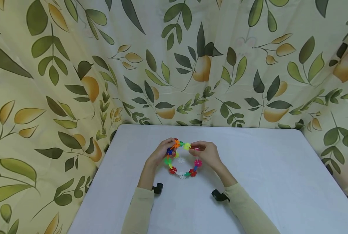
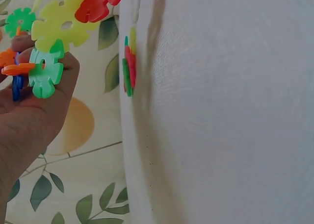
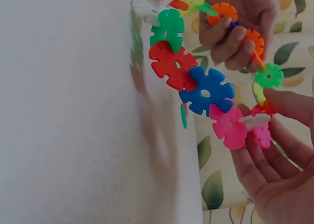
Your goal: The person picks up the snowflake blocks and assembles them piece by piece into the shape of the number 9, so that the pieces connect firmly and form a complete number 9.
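A ring of interlocked plastic snowflake discs (image 1: 193,172) in red, green, yellow, blue, orange, pink and white is held up between both hands. My left hand (image 1: 161,151) grips its left side, with fingers curled round orange and blue discs. On the upper right, my right hand (image 1: 208,154) pinches the ring between thumb and fingers, near a red disc (image 3: 265,108) and pink discs. In the right wrist view a blue disc (image 3: 206,92) shows on the ring's near side. Yellow and pale green discs (image 2: 45,72) stand by my left palm in the left wrist view.
A white-covered table (image 1: 264,182) lies beneath the hands. Coloured pieces (image 2: 129,64) show near the table surface in the left wrist view; whether they are loose is hard to tell. Leaf-and-fruit patterned cloth (image 1: 177,65) hangs behind and at the sides.
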A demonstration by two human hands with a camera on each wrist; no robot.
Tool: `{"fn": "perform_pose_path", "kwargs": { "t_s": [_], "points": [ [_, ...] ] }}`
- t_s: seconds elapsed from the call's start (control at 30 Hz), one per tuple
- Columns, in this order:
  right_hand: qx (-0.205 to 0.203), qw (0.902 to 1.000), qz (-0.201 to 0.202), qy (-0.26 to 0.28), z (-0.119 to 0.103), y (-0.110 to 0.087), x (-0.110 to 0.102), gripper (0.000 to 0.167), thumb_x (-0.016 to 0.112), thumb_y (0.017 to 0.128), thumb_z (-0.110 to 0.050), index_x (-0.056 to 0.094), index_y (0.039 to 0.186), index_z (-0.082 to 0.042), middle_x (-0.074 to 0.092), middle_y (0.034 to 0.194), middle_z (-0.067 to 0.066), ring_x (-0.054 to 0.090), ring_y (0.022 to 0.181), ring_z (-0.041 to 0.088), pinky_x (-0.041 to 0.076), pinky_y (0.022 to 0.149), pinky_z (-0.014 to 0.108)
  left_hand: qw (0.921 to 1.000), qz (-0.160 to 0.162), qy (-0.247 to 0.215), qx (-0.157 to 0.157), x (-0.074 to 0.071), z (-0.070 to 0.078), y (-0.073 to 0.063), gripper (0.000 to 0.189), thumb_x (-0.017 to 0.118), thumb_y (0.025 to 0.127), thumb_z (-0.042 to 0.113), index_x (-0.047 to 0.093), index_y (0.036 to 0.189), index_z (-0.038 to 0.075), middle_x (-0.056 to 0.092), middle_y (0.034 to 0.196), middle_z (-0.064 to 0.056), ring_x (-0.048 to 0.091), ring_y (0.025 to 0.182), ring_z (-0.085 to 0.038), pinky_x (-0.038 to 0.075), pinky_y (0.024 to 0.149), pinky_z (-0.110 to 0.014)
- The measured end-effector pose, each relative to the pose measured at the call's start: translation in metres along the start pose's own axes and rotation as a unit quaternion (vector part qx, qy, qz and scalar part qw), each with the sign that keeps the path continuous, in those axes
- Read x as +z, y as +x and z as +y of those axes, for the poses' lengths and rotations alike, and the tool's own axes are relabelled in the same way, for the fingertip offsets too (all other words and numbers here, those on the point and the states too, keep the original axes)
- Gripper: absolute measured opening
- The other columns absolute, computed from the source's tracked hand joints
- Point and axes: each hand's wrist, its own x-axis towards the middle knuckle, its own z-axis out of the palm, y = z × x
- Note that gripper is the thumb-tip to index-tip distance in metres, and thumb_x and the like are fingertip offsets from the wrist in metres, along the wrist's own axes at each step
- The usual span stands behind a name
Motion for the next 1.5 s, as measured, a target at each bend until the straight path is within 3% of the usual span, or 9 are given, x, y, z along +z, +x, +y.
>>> {"fn": "perform_pose_path", "kwargs": {
  "t_s": [0.47, 0.73, 1.07, 1.5],
  "points": [
    [-0.015, 0.9995, 0.027, 0.003, -0.003, -0.002, -0.004, 0.029, 0.087, 0.087, -0.025, 0.079, 0.113, -0.013, 0.078, 0.105, 0.004, 0.074, 0.088, 0.021, 0.060, 0.071, 0.030, 0.9996, 0.025, 0.006, -0.010, 0.001, 0.000, -0.001, 0.015, 0.042, 0.112, 0.018, 0.051, 0.104, 0.009, 0.054, 0.086, -0.008, 0.049, 0.073, -0.020, 0.044, 0.068, -0.029],
    [-0.025, 0.9989, 0.028, 0.028, -0.005, -0.003, -0.004, 0.030, 0.088, 0.087, -0.022, 0.079, 0.112, -0.009, 0.078, 0.103, 0.008, 0.077, 0.082, 0.021, 0.062, 0.071, 0.035, 0.9998, 0.005, 0.022, -0.003, 0.001, -0.001, 0.000, 0.017, 0.041, 0.113, 0.020, 0.049, 0.104, 0.009, 0.052, 0.086, -0.007, 0.049, 0.073, -0.021, 0.043, 0.066, -0.031],
    [-0.019, 0.9985, 0.041, 0.031, -0.006, -0.003, -0.005, 0.030, 0.088, 0.087, -0.022, 0.079, 0.113, -0.009, 0.078, 0.102, 0.009, 0.077, 0.081, 0.020, 0.061, 0.070, 0.030, 0.9996, 0.008, 0.025, -0.014, 0.003, -0.003, 0.003, 0.016, 0.044, 0.112, 0.022, 0.051, 0.108, 0.009, 0.052, 0.086, -0.005, 0.049, 0.075, -0.021, 0.042, 0.070, -0.035],
    [-0.024, 0.9970, 0.066, 0.033, -0.008, -0.004, -0.002, 0.028, 0.087, 0.087, -0.020, 0.080, 0.112, -0.008, 0.079, 0.099, 0.011, 0.077, 0.078, 0.021, 0.059, 0.067, 0.023, 0.9992, -0.004, 0.039, -0.002, 0.013, -0.003, 0.004, 0.019, 0.051, 0.111, 0.025, 0.051, 0.106, 0.007, 0.050, 0.086, -0.004, 0.046, 0.073, -0.018, 0.040, 0.062, -0.025]
  ]
}}
